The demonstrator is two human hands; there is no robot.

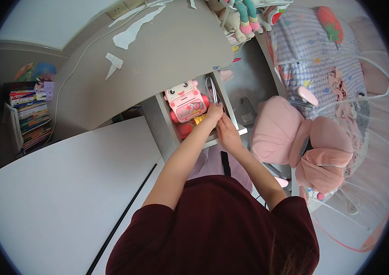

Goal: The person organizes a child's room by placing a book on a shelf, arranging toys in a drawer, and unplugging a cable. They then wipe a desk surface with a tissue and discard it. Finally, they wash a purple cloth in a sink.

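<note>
Both my hands are inside a pulled-out drawer [172,132], close together at its right side. My left hand [214,112] is closed beside a white looped cable [210,86]; what it holds, if anything, is hidden. Just right of it and nearer to me, my right hand [226,129] has its fingers drawn together against the left hand. I cannot make out anything between them. A pink robot-shaped toy [189,105] with a smiling front lies in the drawer to the left of my hands. Below it are a red item [184,130] and a yellow piece [199,119], partly covered by my left forearm.
The grey desktop [167,50] above the drawer carries torn white paper strips [135,32] and a thin cable. Books [32,117] stand at the far left. A pink padded chair [279,130] is close on the right, beside a bed [313,39] with netting.
</note>
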